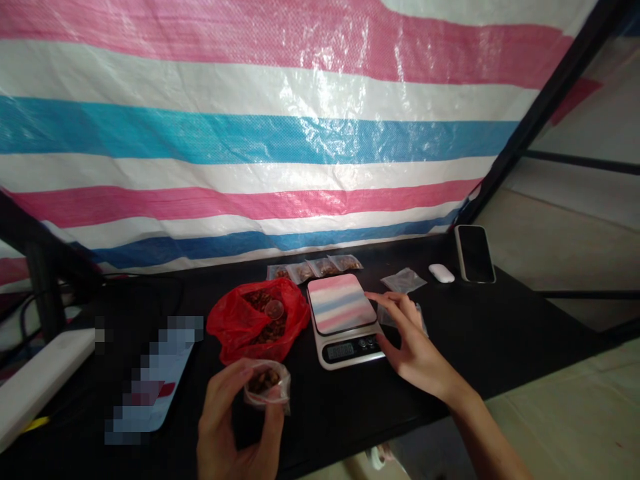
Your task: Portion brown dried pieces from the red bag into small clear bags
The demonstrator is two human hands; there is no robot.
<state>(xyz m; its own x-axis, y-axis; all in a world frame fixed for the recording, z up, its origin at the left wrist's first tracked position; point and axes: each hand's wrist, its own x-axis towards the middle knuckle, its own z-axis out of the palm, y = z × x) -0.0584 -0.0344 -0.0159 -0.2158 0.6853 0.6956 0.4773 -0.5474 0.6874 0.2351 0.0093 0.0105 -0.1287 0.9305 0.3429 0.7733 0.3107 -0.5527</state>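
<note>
A small, clear plastic bag of brown pieces point(265, 395) is being pinched by the half-curled left hand point(216, 420), just nearside of the open red plastic bag point(225, 323); mouth turned up, long axis too foreshortened to judge. The right hand point(414, 341) is spread, unclenched, at the right edge of the flat, white rectangular scale point(343, 305).

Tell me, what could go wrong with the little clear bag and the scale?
The small clear bag in the left hand looks open, so its brown bits could spill if it tips. The right hand is at the edge of the scale, so a nudge might shift it. The red bag is open too; a bump might spill it.
</note>
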